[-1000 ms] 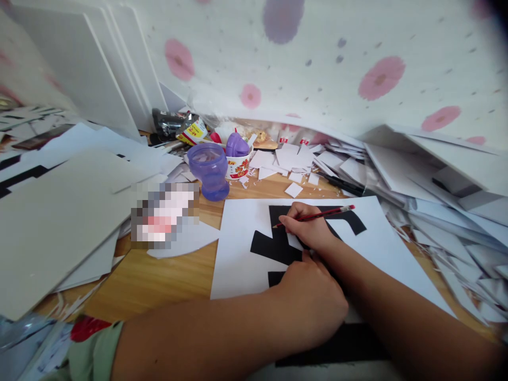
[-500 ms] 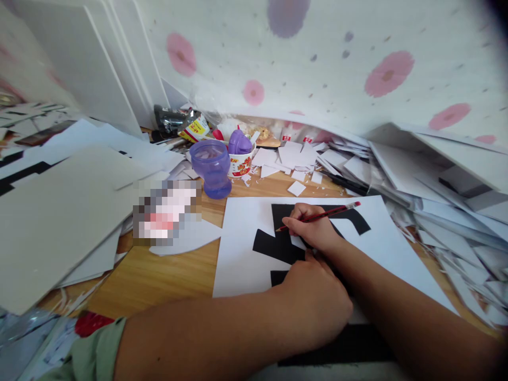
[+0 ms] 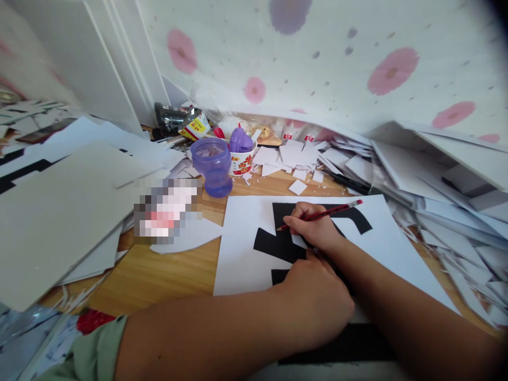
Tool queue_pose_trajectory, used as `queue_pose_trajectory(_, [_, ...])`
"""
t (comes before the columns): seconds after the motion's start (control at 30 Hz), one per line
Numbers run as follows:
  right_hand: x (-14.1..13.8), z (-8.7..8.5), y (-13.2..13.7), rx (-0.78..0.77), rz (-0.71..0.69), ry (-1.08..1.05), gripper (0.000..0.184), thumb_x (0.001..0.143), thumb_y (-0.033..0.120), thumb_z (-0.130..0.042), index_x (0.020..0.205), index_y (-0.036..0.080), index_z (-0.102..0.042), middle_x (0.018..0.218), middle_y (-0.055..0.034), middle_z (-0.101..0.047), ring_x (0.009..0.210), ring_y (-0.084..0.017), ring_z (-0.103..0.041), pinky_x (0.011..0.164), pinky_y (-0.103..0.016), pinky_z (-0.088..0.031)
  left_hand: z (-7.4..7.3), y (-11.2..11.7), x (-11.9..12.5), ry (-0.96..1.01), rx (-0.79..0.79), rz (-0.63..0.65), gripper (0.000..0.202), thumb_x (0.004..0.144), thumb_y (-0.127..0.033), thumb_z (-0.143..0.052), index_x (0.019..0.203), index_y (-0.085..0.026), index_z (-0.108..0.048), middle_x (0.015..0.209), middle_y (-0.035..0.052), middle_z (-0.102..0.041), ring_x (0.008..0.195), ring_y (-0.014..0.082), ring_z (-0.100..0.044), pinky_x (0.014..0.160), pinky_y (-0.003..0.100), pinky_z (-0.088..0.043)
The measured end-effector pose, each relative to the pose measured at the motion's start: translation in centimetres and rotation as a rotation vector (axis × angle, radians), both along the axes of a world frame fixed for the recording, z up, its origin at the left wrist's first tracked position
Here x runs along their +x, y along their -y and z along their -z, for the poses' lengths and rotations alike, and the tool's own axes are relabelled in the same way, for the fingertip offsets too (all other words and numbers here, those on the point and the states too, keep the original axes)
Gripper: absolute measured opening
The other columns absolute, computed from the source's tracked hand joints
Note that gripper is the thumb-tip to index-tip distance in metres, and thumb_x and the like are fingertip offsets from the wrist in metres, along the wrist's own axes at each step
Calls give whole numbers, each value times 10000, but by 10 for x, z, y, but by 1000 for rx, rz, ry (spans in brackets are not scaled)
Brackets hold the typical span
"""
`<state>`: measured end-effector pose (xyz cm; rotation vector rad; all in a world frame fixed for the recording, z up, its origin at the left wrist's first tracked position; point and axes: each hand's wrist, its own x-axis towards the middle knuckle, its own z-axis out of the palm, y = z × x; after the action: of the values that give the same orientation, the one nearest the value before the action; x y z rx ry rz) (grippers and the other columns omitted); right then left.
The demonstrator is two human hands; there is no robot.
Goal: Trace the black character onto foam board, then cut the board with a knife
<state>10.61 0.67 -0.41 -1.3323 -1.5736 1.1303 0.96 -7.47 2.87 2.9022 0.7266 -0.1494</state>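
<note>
My right hand (image 3: 313, 230) is closed around a red pencil (image 3: 329, 211), whose tip touches the edge of a black shape (image 3: 273, 246) on a white sheet (image 3: 242, 248) lying on the wooden table. My left hand (image 3: 317, 301) rests knuckles-up on the sheet just below the right hand, pressing it down; its fingers are curled under and hidden. More of the black shape shows under my left wrist.
A purple cup (image 3: 213, 166) and a small printed bowl (image 3: 241, 161) stand behind the sheet. Piles of white paper and scraps (image 3: 420, 174) crowd the right side, grey boards (image 3: 59, 206) the left. A black marker (image 3: 345, 181) lies near the scraps. A flowered wall rises behind.
The view has shifted slightly; my right hand and pencil have barely moved along the black shape's edge. The left hand stays put.
</note>
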Motion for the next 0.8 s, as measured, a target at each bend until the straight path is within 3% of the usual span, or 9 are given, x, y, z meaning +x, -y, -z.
queue_pose_trajectory(0.13, [1,1,0,-2,-56,-15,281,675,309,-684,529,199,-471,452,15,-567,431,-87,-452,400,-204,-335,1,0,1,-9,-23,-13,335,890,-321,-524,1056,-78,-682,1057,246,-639,943,352,-615,619,405,-528])
queue_pose_trajectory(0.23, [1,1,0,-8,-11,-5,266,676,297,-681,536,197,-477,447,18,-564,406,-76,-421,385,-200,-311,-1,-1,1,-23,-12,-6,359,892,-334,-520,1074,-66,-673,1083,262,-627,978,380,-602,620,420,-525])
queue_pose_trajectory(0.6, [1,1,2,-16,-60,-29,288,674,291,-691,520,202,-465,446,19,-564,433,-95,-469,418,-213,-340,-2,-1,0,-5,-21,1,302,884,-315,-538,998,-83,-694,982,219,-653,850,294,-618,583,354,-496])
queue_pose_trajectory(0.7, [3,7,-2,-18,-88,-79,295,687,302,-706,528,203,-478,453,21,-566,444,-103,-481,433,-223,-364,-1,-1,1,10,-31,-12,302,880,-316,-545,1007,-86,-694,1017,230,-651,871,304,-621,581,350,-495])
queue_pose_trajectory(0.8, [6,3,-8,48,-25,-215,291,714,356,-708,560,206,-511,528,15,-595,504,-121,-532,512,-252,-448,6,1,3,11,-16,-24,343,883,-324,-534,1070,-76,-679,1121,256,-626,984,363,-609,650,415,-511])
